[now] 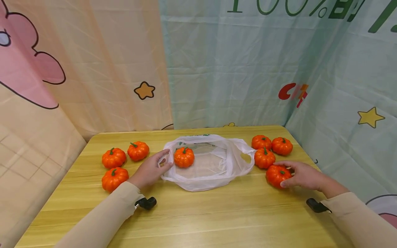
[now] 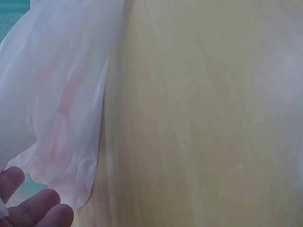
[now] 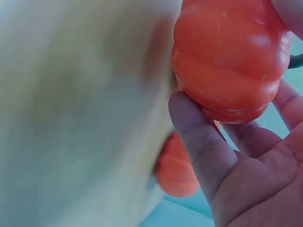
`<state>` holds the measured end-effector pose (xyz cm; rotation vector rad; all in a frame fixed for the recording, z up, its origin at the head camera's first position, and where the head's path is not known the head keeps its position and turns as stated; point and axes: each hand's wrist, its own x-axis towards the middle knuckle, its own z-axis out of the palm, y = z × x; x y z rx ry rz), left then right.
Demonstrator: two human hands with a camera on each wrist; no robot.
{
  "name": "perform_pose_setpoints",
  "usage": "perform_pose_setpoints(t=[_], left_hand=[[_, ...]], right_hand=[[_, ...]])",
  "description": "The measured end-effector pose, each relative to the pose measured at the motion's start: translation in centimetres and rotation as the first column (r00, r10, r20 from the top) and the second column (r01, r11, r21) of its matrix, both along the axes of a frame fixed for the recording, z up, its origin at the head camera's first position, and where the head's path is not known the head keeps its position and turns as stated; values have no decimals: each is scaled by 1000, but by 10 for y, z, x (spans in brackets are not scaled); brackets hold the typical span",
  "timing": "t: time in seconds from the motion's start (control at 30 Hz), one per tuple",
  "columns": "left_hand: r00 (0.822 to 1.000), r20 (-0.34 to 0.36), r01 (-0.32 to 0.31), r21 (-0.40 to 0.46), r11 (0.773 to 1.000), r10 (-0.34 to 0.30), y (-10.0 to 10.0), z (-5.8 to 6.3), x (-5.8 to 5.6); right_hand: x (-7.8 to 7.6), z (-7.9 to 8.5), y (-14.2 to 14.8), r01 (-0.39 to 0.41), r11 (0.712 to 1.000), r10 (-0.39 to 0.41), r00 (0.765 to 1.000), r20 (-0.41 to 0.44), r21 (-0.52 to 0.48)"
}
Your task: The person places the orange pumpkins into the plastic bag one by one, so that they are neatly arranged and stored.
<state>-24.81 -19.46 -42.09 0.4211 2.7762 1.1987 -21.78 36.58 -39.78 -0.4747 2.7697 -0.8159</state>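
A white plastic bag (image 1: 214, 182) lies open-mouthed in the middle of the table, with one small orange pumpkin (image 1: 184, 157) inside at its left. My left hand (image 1: 150, 172) holds the bag's left edge near the handle. In the left wrist view only some fingertips (image 2: 59, 215) show beside the hanging plastic (image 2: 75, 118). At the right, my right hand (image 1: 302, 175) grips another small pumpkin (image 1: 277, 176) between thumb and fingers. The right wrist view shows that pumpkin (image 3: 227, 61) close up, the fingers along its side.
Three pumpkins (image 1: 113, 158) stand on the left of the wooden table (image 1: 192, 220). Three more (image 1: 264, 158) cluster behind the right hand, close to the bag's right handle (image 1: 248, 148). Printed curtains (image 1: 217, 75) hang behind the table and at both sides.
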Motion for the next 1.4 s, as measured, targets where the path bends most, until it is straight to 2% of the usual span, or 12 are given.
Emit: perform_pose_setpoints(t=[0.13, 0.33, 0.47, 0.63, 0.8, 0.97, 1.27, 1.4], left_hand=[[1000, -11, 5, -1, 1000, -5, 0, 1, 0], [1000, -9, 5, -2, 1000, -5, 1, 1, 0], [1000, -11, 8, -4, 1000, -8, 2, 1, 0], [1000, -14, 9, -9, 1000, -9, 2, 1, -1], [1000, -8, 8, -15, 1000, -9, 2, 1, -1], [1000, -7, 8, -16, 1000, -8, 2, 1, -1], [1000, -6, 7, -9, 1000, -7, 3, 2, 0], [1000, -6, 7, -12, 1000, -7, 4, 2, -1]], right_hand=[[1, 12, 0, 18, 1000, -19, 998, -65, -15], [-1, 47, -11, 18, 994, -25, 998, -57, -109], [-4, 66, -22, 13, 993, -24, 995, -100, -114], [-9, 81, -37, 12, 993, -28, 991, -135, -117], [-15, 91, -57, -2, 992, -18, 988, -154, -127], [-20, 99, -77, 0, 990, -19, 991, -134, -140], [-26, 102, -102, -33, 985, 6, 988, -157, -170], [-28, 102, -115, -57, 977, 31, 992, -124, -208]])
